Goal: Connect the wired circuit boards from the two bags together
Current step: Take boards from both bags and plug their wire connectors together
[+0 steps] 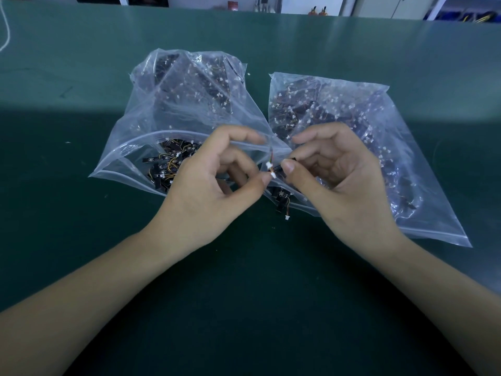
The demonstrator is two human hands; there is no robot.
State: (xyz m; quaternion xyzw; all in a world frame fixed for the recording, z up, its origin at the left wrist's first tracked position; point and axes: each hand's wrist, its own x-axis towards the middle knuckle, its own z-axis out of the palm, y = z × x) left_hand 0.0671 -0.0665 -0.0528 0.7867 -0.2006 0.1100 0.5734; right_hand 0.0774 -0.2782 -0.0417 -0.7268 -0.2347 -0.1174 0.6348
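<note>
On the dark green desk, at the far left edge, a thin white cord loops down from the back. Next comes the left clear zip-top plastic bag, its mouth gaping toward the person, holding a heap of small black circuit boards with yellow and orange wires and white plug connectors. In front of that mouth the left hand hovers with its fingers curled, thumb and a fingertip pinching a small white connector on short wires. Just beside it, touching or nearly so, sits a second white connector at the end of a small black circuit board pinched between the thumb and forefinger of the right hand, whose other fingers arch loosely above. Below the two hands, a loose black circuit board with a wire and white plug lies at the mouth of the bags. Farther right, the right clear zip-top plastic bag lies flatter on the desk, filled with more dark boards and white connectors, blurred through the plastic.
</note>
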